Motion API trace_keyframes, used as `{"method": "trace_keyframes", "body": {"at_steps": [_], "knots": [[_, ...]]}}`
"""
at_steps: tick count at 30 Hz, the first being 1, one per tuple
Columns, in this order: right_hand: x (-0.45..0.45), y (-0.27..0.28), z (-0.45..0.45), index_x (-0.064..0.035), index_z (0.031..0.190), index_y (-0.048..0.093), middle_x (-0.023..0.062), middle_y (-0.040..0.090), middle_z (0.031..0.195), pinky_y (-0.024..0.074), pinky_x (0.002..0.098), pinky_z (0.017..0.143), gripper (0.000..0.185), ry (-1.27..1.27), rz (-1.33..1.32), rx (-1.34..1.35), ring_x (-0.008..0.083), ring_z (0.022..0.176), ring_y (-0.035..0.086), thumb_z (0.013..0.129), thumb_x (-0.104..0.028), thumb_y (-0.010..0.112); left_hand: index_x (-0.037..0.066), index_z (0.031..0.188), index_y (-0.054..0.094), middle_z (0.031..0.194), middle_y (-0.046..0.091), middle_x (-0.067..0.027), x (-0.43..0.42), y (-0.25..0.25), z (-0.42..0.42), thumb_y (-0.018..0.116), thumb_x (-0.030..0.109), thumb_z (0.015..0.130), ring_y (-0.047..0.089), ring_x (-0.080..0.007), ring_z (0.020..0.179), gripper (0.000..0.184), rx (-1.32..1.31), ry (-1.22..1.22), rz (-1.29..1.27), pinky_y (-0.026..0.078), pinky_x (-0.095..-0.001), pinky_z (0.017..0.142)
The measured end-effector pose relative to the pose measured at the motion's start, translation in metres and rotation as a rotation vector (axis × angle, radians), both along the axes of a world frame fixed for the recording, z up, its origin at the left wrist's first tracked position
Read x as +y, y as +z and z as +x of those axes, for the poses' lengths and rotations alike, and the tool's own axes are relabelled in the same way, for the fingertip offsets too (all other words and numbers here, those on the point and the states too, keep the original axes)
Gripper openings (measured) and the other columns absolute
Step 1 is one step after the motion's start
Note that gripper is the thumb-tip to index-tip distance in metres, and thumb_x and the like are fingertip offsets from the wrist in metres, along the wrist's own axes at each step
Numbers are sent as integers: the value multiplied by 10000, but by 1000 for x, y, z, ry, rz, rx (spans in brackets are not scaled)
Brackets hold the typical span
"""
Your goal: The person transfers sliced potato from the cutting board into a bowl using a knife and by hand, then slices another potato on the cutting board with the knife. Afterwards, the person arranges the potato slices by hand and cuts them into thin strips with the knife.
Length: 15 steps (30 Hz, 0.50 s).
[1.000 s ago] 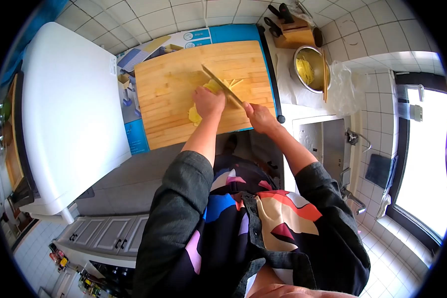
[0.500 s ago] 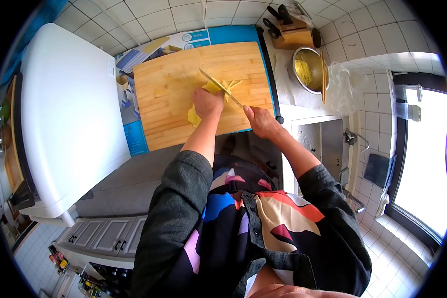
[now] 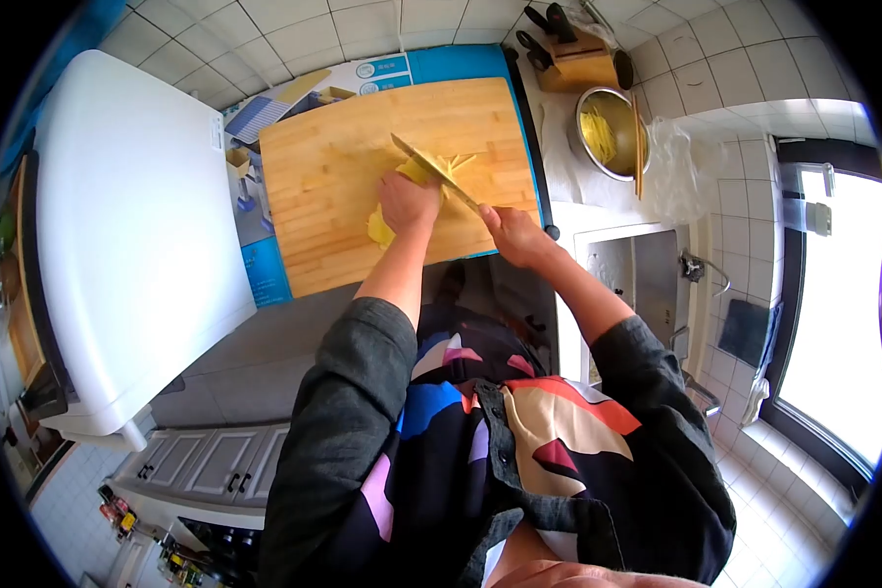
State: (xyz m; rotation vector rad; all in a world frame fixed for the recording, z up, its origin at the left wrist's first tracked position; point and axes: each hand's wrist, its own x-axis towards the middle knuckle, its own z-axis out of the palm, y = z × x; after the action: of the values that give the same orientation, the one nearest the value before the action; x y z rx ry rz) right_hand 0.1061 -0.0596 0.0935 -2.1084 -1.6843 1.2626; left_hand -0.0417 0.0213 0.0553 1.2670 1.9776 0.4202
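Observation:
My right hand (image 3: 516, 236) is wrapped round the handle of a kitchen knife (image 3: 435, 171), whose blade slants up and left across the cutting board. Beside the blade, the curled fingers of my left hand (image 3: 409, 201) press on a stack of yellow potato slices (image 3: 414, 171); the fingertips are partly hidden. Thin potato strips (image 3: 463, 161) lie on the blade's far right side. More yellow slices (image 3: 379, 228) rest by my left wrist. All of it is on a wooden cutting board (image 3: 323, 186).
Right of the board stands a metal bowl (image 3: 585, 157) holding yellow strips, with chopsticks (image 3: 638, 147) across its rim. Behind it is a knife block (image 3: 583, 64). A sink (image 3: 657, 279) lies at the right, a large white appliance (image 3: 142, 235) at the left.
The knife blade has tilted, so more of its flat face shows. Both hands stay in nearly the same place, and the view has shifted slightly.

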Motion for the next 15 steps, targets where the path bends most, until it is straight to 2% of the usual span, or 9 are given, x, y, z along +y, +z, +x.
{"method": "trace_keyframes", "body": {"at_steps": [2,3,7,9,13,15], "knots": [[1,-15,-4,17,838,564,296,579,820,417,506,741,521,3,91,26,488,857,523,964,-419,309,-2,987,506,1048,519,-185,2,-1,-1,698,304,707,532,-361,1000,457,9,8,11,455,-446,824],[0,-19,-4,13,915,549,314,556,828,403,502,717,453,42,105,32,502,870,500,973,-365,307,-2,982,508,1043,521,-181,0,-3,-3,706,308,702,531,-360,1001,462,19,4,15,455,-444,823],[-2,-20,-2,15,907,548,309,555,812,403,498,711,447,42,119,4,500,858,501,971,-361,314,2,977,508,1042,517,-175,-1,-5,-1,709,303,700,535,-355,985,456,28,-4,12,455,-442,817],[3,-10,0,10,908,584,310,576,862,418,498,775,522,-26,1,24,483,892,523,962,-431,309,8,979,510,1046,516,-169,1,0,-2,705,293,703,534,-345,983,442,19,-5,23,455,-432,822],[-1,-10,3,17,896,575,307,577,859,413,504,775,540,-11,-25,27,489,889,518,961,-442,300,19,967,504,1032,516,-159,-4,3,-1,708,297,699,529,-337,985,437,7,-7,-9,450,-425,828],[2,-22,-2,25,912,576,300,583,851,413,496,774,552,32,72,16,488,892,519,961,-448,296,25,968,506,1032,517,-156,0,1,-2,718,316,692,524,-332,997,454,15,6,-34,446,-417,833]]}}
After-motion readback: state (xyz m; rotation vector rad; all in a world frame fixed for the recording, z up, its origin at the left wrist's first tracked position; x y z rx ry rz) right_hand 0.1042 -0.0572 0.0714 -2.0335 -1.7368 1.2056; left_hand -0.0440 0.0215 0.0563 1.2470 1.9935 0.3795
